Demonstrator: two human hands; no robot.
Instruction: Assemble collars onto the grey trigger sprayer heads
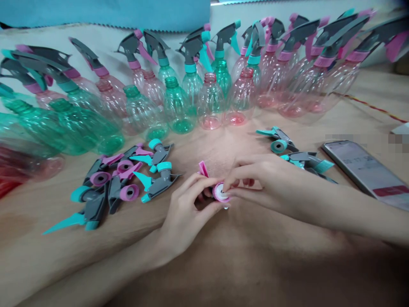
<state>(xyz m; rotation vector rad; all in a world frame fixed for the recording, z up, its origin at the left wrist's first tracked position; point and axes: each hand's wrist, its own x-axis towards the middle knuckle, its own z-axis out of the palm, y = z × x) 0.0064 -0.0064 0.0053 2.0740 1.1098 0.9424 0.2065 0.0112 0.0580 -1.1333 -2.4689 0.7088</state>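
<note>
Between my two hands is a spray trigger head with a pink collar (214, 197), its round opening turned toward me. My left hand (187, 209) is closed around this head; its pink trigger (203, 168) sticks out above the fingers, and most of its body is hidden. Inside the collar lies a white washer (220, 191) with a dark centre hole. The thumb and forefinger of my right hand (255, 177) are pinched together at this washer and touch the collar's edge. A small shiny bit shows just below the collar.
Left of my hands lie loose pink and teal spray heads (128, 192); more teal ones (306, 161) lie to the right, beside a phone (367, 166). Behind stand several open bottles, green (179, 102) and pink (211, 100), and a row with spray heads fitted (191, 81).
</note>
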